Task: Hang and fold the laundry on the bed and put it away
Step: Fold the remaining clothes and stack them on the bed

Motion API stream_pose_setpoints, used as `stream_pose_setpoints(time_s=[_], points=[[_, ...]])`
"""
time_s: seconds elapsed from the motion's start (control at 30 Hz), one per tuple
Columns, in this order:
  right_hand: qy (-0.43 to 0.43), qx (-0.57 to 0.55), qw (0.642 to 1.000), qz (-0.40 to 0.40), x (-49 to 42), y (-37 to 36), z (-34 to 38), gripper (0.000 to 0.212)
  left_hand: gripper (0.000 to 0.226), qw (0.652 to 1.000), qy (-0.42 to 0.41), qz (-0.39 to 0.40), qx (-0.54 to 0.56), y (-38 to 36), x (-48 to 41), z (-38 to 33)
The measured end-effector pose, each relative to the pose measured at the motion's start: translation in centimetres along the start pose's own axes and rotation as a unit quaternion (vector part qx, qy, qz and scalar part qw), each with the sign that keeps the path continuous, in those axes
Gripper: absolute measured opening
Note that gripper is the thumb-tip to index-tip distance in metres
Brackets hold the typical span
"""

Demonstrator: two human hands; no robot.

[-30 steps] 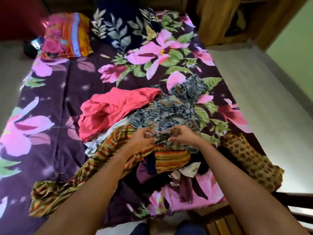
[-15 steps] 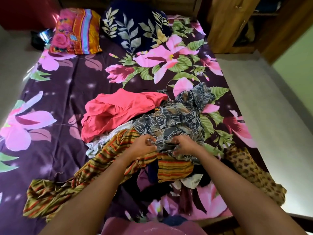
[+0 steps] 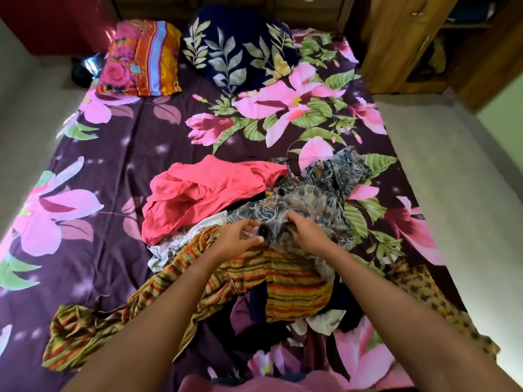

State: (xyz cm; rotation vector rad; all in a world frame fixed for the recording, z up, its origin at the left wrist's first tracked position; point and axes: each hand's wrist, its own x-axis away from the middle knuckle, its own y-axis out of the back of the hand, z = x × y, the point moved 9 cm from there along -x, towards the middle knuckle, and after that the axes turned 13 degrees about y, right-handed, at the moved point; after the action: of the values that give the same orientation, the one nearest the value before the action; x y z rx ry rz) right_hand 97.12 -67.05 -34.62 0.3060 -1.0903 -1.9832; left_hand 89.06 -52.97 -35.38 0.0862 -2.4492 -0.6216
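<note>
A bed point(image 3: 113, 171) in a purple sheet with pink flowers fills the view, its near edge cut off. At that end a long yellow-and-red striped cloth point(image 3: 297, 290) lies partly under a grey leaf-print garment point(image 3: 325, 188), motion-blurred at its middle. The right hand point(image 3: 307, 234) pinches that garment's near edge; the left hand point(image 3: 236, 239) curls beside it, grip unclear.

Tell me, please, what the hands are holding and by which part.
The right hand grips the grey leaf-print garment by its near edge; the left hand is at that edge, its grip too blurred to tell.
</note>
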Motion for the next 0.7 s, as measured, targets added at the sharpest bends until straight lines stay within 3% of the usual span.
stream_pose_setpoints(time_s=[0.07, 0.13, 0.3, 0.43, 0.5, 0.57, 0.7], points=[[0.052, -0.042, 0.996, -0.056, -2.0, 3.0, 2.9, 0.015, 0.053, 0.998, -0.052, -0.018, 0.014, 1.2, 0.2, -2.6], [0.095, -0.082, 0.987, -0.104, -3.5, 6.2, 5.9, 0.013, 0.057, 0.993, -0.093, -0.048, 0.048, 3.2, 0.7, -5.7], [0.169, -0.111, 0.963, -0.179, -5.3, 14.4, 11.8, 0.01, 0.012, 0.969, -0.171, -0.14, 0.114, 10.3, 3.4, -13.4], [0.224, -0.201, 0.927, -0.226, -4.8, 20.7, 16.3, 0.021, 0.009, 0.936, -0.263, -0.2, 0.122, 16.1, 7.6, -20.2], [0.245, -0.256, 0.91, -0.216, -4.3, 22.7, 18.2, 0.022, 0.007, 0.914, -0.298, -0.241, 0.131, 18.7, 10.2, -23.2], [0.243, -0.267, 0.915, -0.182, -4.2, 23.5, 18.9, 0.016, 0.01, 0.891, -0.328, -0.269, 0.164, 21.1, 12.6, -25.4], [0.213, -0.148, 0.958, -0.12, -4.3, 23.3, 17.4, 0.019, 0.01, 0.861, -0.361, -0.314, 0.173, 25.4, 15.9, -27.4]])
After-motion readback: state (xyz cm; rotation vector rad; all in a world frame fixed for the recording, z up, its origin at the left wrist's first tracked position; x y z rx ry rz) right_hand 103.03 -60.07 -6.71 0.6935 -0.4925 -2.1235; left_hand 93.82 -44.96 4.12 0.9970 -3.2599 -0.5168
